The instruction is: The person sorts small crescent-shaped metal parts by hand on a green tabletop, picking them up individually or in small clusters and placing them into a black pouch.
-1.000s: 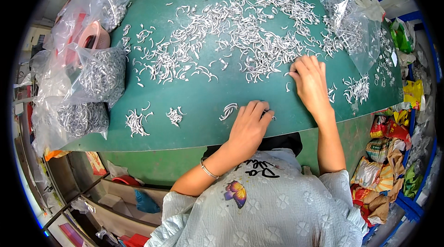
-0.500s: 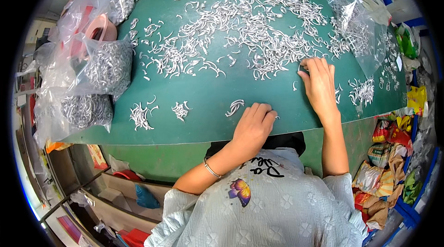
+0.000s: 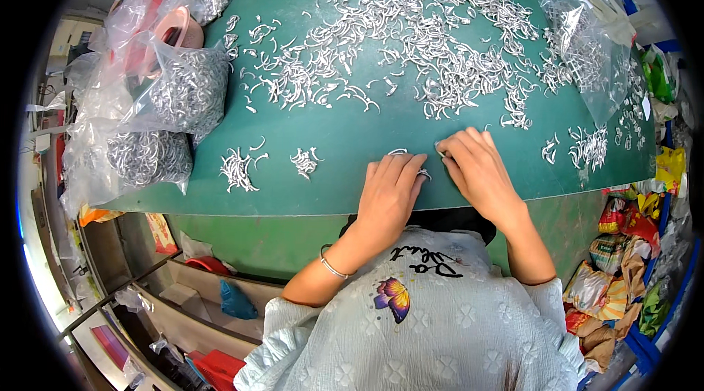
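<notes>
My left hand (image 3: 390, 189) rests low over the green tabletop near its front edge, fingers curled. Beside its thumb and fingertips a small curved silver metal piece (image 3: 424, 172) pokes out. A few more such curved pieces (image 3: 397, 151) show just past its knuckles, partly covered by the hand. Close by on the right, my right hand (image 3: 478, 171) is closed in a pinch, a pale bit of a curved metal piece (image 3: 440, 148) at its fingertips. Beyond both hands spreads a large loose heap of the same curved silver pieces (image 3: 455, 61).
Two small piles (image 3: 238, 170) (image 3: 303, 162) lie to the left and another pile (image 3: 588, 148) to the right. Clear plastic bags (image 3: 189, 90) filled with metal pieces and a pink container (image 3: 189, 30) line the left side. An open bag (image 3: 587, 54) lies at right on the green table (image 3: 330, 193).
My right hand has drawn back from the heap toward my left hand, now beside it. My left hand has shifted over the few pieces that lay ahead of it. The view has moved slightly.
</notes>
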The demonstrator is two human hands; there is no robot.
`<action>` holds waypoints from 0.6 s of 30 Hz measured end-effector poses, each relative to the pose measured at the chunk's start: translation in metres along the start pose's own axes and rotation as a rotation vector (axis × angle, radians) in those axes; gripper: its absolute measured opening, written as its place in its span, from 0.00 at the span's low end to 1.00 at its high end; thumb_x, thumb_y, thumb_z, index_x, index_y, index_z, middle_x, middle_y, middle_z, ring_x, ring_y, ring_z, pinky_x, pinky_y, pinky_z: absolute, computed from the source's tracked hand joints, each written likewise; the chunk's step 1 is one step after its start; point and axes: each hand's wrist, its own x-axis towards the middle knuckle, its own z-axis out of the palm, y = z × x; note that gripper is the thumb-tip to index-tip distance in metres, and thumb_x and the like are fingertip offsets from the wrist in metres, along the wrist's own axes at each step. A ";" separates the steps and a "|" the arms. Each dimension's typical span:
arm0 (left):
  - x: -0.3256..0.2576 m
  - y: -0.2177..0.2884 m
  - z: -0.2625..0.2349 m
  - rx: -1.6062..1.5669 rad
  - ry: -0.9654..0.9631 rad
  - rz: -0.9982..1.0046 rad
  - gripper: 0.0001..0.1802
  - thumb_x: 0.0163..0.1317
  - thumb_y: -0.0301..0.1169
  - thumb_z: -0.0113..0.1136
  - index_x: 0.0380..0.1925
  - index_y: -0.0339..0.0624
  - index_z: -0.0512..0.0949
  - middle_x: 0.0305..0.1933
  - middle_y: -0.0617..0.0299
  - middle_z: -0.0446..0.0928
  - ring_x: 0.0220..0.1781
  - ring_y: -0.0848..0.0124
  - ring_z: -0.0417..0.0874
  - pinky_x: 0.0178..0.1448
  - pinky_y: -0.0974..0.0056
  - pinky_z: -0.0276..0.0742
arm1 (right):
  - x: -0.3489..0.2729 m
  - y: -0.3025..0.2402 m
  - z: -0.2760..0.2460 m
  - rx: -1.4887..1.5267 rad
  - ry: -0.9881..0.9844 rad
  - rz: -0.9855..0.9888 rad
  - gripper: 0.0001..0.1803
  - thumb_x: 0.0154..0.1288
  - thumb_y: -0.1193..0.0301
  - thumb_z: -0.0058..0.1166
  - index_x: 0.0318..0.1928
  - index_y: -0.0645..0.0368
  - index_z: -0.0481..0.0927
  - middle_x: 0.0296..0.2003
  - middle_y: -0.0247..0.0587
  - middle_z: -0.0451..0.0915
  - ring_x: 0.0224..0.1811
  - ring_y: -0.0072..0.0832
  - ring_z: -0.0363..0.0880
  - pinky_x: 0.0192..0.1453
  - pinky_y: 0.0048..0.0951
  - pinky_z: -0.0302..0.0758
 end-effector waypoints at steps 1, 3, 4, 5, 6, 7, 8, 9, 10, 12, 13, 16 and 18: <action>0.000 0.002 -0.001 -0.021 0.012 -0.019 0.18 0.55 0.22 0.64 0.47 0.37 0.77 0.45 0.54 0.75 0.45 0.57 0.75 0.47 0.57 0.67 | 0.001 0.000 0.003 -0.022 -0.013 -0.010 0.09 0.58 0.80 0.58 0.40 0.61 0.76 0.35 0.42 0.76 0.39 0.40 0.72 0.45 0.38 0.67; -0.004 0.002 -0.003 0.007 0.011 -0.007 0.18 0.55 0.21 0.64 0.47 0.37 0.77 0.45 0.54 0.75 0.44 0.57 0.75 0.47 0.57 0.67 | 0.000 0.001 -0.004 0.027 -0.008 0.037 0.09 0.58 0.80 0.58 0.40 0.61 0.76 0.35 0.41 0.76 0.40 0.40 0.72 0.46 0.39 0.67; -0.006 0.002 -0.003 0.020 0.012 -0.003 0.18 0.54 0.20 0.63 0.47 0.36 0.77 0.45 0.54 0.75 0.44 0.57 0.75 0.46 0.57 0.67 | 0.000 0.002 -0.007 0.049 -0.007 0.060 0.09 0.58 0.80 0.58 0.40 0.61 0.76 0.35 0.41 0.76 0.40 0.41 0.73 0.46 0.39 0.67; -0.009 0.001 -0.001 0.005 -0.001 0.014 0.18 0.54 0.20 0.63 0.46 0.36 0.78 0.45 0.54 0.75 0.44 0.57 0.75 0.46 0.57 0.68 | 0.001 0.001 -0.005 0.081 0.001 0.037 0.10 0.57 0.80 0.58 0.40 0.61 0.76 0.35 0.41 0.76 0.40 0.41 0.73 0.46 0.40 0.68; -0.012 0.000 0.002 -0.009 -0.014 0.036 0.17 0.53 0.19 0.62 0.46 0.35 0.78 0.44 0.54 0.75 0.43 0.56 0.75 0.46 0.57 0.68 | 0.004 -0.001 -0.004 0.099 -0.025 0.011 0.10 0.57 0.80 0.58 0.40 0.61 0.76 0.35 0.41 0.76 0.41 0.41 0.73 0.46 0.40 0.68; -0.014 -0.001 0.005 -0.022 -0.026 0.057 0.17 0.53 0.18 0.61 0.45 0.34 0.78 0.44 0.54 0.75 0.43 0.56 0.75 0.46 0.57 0.69 | 0.009 -0.004 -0.002 0.118 -0.052 -0.015 0.10 0.58 0.80 0.57 0.40 0.61 0.76 0.35 0.41 0.76 0.41 0.41 0.73 0.46 0.40 0.68; -0.016 -0.001 0.006 -0.037 -0.036 0.068 0.18 0.52 0.19 0.59 0.46 0.33 0.77 0.44 0.53 0.74 0.44 0.56 0.75 0.47 0.57 0.69 | 0.014 -0.008 0.000 0.135 -0.079 -0.041 0.10 0.58 0.80 0.57 0.41 0.61 0.76 0.35 0.42 0.76 0.41 0.41 0.73 0.46 0.39 0.68; -0.018 -0.001 0.008 -0.051 -0.046 0.078 0.18 0.52 0.19 0.57 0.46 0.31 0.77 0.45 0.52 0.74 0.45 0.56 0.74 0.48 0.57 0.69 | 0.020 -0.010 0.006 0.185 -0.067 -0.087 0.10 0.58 0.79 0.58 0.41 0.61 0.76 0.36 0.41 0.76 0.41 0.41 0.73 0.46 0.38 0.69; -0.020 -0.001 0.007 -0.064 -0.056 0.087 0.19 0.52 0.20 0.55 0.47 0.30 0.76 0.45 0.51 0.73 0.45 0.56 0.74 0.49 0.58 0.69 | 0.025 -0.012 0.010 0.145 -0.111 -0.112 0.10 0.58 0.79 0.57 0.41 0.60 0.76 0.36 0.41 0.77 0.42 0.40 0.73 0.46 0.38 0.69; -0.025 0.000 0.003 -0.056 -0.037 0.055 0.18 0.51 0.18 0.57 0.45 0.32 0.77 0.44 0.53 0.74 0.45 0.57 0.75 0.47 0.58 0.70 | 0.033 -0.013 0.017 0.065 -0.198 -0.163 0.10 0.58 0.79 0.57 0.42 0.60 0.76 0.37 0.40 0.77 0.43 0.40 0.73 0.47 0.37 0.69; -0.028 0.001 0.001 -0.055 -0.017 0.035 0.17 0.51 0.17 0.59 0.44 0.33 0.78 0.43 0.54 0.75 0.44 0.57 0.76 0.46 0.57 0.70 | 0.033 -0.010 0.019 0.019 -0.253 -0.170 0.13 0.56 0.76 0.61 0.43 0.61 0.76 0.40 0.41 0.76 0.46 0.39 0.73 0.48 0.38 0.70; -0.039 -0.003 -0.009 -0.029 0.023 -0.005 0.16 0.51 0.16 0.62 0.42 0.36 0.80 0.42 0.56 0.76 0.42 0.58 0.76 0.44 0.58 0.69 | 0.033 -0.018 0.017 0.191 -0.105 -0.048 0.17 0.53 0.74 0.64 0.44 0.61 0.76 0.42 0.42 0.73 0.47 0.39 0.74 0.48 0.39 0.72; -0.045 -0.005 -0.014 -0.011 0.043 -0.030 0.16 0.51 0.17 0.63 0.42 0.37 0.80 0.42 0.57 0.76 0.42 0.59 0.76 0.44 0.59 0.68 | 0.036 -0.022 0.027 0.155 -0.113 -0.091 0.19 0.51 0.72 0.66 0.43 0.61 0.76 0.43 0.41 0.72 0.47 0.39 0.74 0.48 0.39 0.73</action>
